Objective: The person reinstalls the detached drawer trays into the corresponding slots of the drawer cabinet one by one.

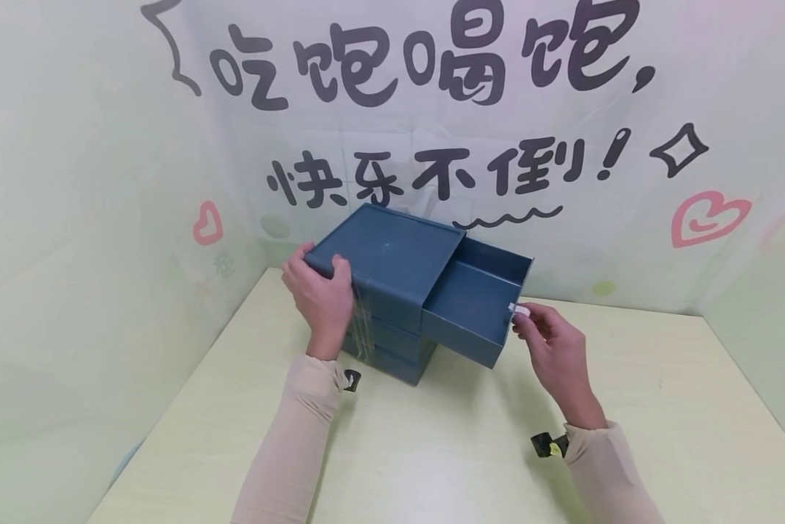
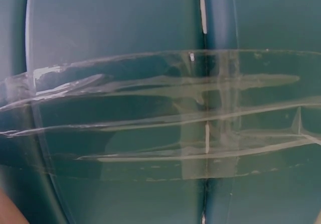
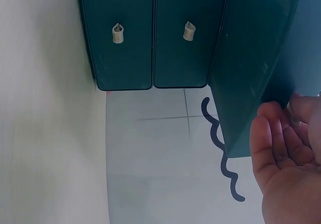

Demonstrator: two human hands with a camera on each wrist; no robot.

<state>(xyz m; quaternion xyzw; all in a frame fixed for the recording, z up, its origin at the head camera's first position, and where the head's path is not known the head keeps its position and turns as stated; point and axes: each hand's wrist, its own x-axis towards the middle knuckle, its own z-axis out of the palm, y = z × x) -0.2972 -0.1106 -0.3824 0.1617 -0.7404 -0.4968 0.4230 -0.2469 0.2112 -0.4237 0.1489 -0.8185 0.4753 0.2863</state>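
Observation:
A dark blue three-drawer cabinet [image 1: 386,255] stands on the pale table [image 1: 471,451]. Its top drawer [image 1: 474,302] is pulled out to the right and looks empty. My left hand [image 1: 317,291] grips the cabinet's top left corner, thumb on the lid. My right hand [image 1: 550,342] pinches the small white tab handle [image 1: 519,311] on the open drawer's front. In the right wrist view the two lower drawers [image 3: 150,38] are closed, each with a pale tab, and the open drawer's front [image 3: 256,68] sits beside my right hand [image 3: 291,158]. Clear tape strips [image 2: 165,118] cross the cabinet's side.
A pale backdrop with large dark characters [image 1: 425,65] and pink hearts [image 1: 707,218] stands behind the table and wraps both sides. Both arms wear beige sleeves [image 1: 288,444].

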